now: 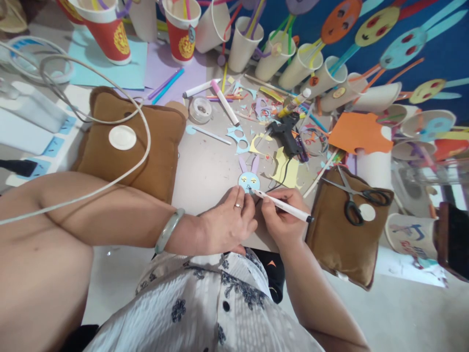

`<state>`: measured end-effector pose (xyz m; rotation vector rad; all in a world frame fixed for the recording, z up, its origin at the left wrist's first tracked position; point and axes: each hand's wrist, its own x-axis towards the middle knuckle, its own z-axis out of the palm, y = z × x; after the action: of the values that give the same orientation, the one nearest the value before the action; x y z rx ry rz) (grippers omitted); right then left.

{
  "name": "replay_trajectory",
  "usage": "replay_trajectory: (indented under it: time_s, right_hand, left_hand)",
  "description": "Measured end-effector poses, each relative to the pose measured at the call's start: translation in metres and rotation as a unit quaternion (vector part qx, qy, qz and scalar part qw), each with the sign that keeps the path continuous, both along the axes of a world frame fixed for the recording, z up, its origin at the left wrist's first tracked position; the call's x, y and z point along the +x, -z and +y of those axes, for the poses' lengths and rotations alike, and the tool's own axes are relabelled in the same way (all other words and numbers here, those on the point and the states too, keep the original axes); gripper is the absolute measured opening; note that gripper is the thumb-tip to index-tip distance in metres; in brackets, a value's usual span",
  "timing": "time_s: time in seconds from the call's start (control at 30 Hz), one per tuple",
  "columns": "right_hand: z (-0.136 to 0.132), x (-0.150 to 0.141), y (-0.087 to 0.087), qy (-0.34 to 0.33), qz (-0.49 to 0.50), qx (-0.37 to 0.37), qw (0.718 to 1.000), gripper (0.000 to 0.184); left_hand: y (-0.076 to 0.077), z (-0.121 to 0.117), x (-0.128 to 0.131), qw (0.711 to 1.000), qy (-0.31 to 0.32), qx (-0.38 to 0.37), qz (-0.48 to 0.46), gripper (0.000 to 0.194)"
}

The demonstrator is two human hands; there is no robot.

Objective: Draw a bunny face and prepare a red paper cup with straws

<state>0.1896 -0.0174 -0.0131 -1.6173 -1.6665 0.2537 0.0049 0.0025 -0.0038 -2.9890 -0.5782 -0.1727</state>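
Observation:
A light blue paper rabbit face (249, 180) with two purple ears lies flat on the table in front of me. It has yellow-lidded eyes and dark lines drawn at the mouth. My left hand (230, 217), fingers bent and together, presses its fingertips on the lower left edge of the face and hides part of it. In my right hand (285, 215) is a white marker pen (287, 208) with a black end. Its tip meets the lower part of the face, at the drawn mouth.
Behind the rabbit lie paper scraps (262, 144), a black glue gun (287, 134) and a tape roll (201, 109). Brown cushions lie left (146, 161) and right (330, 239), scissors (351, 193) on the right one. Paper cups (245, 46) line the back; a white cable (148, 132) crosses the left.

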Motion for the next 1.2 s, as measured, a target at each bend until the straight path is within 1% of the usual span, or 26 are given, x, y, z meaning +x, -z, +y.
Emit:
replay_trajectory:
  time_s: [0.13,0.3,0.47,0.63,0.8,0.93,1.1,1.2]
  right_hand:
    - [-0.0002,-0.0008,-0.0008,0.006,-0.001,0.010,1.000,0.008]
    - [0.0011,-0.0013,-0.0023,-0.005,-0.006,0.012,1.000,0.009]
    - [0.0012,-0.0015,-0.0021,-0.009,-0.006,0.014,1.000,0.007]
    - [0.0004,-0.0016,-0.0009,0.009,0.003,0.012,1.000,0.007]
    - [0.0008,-0.0003,-0.0003,-0.003,-0.005,0.009,1.000,0.009]
    - [0.0005,0.0006,0.0003,-0.013,-0.006,0.007,1.000,0.008]
    - [-0.0003,0.0008,0.0027,0.016,0.004,0.024,1.000,0.007]
    - [-0.0002,0.0002,0.0024,-0.001,0.008,0.023,1.000,0.007]
  left_hand:
    - [0.0006,-0.0005,0.0004,1.000,-0.002,-0.006,0.004,0.080]
    - [-0.0025,0.0007,-0.0012,1.000,0.004,-0.004,-0.001,0.083]
    - [-0.0018,0.0000,-0.0005,1.000,0.001,0.003,0.001,0.082]
    - [-0.0015,-0.0004,0.0002,1.000,0.003,-0.004,0.007,0.081]
    - [-0.0023,-0.0002,-0.0001,1.000,-0.001,0.002,0.006,0.082]
    - [-0.0015,-0.0002,0.0001,1.000,-0.001,0.002,0.005,0.081]
    - [-0.0017,0.0005,0.0002,1.000,0.007,-0.006,0.007,0.079]
    - [-0.0031,0.0011,0.0002,1.000,0.004,-0.006,0.015,0.079]
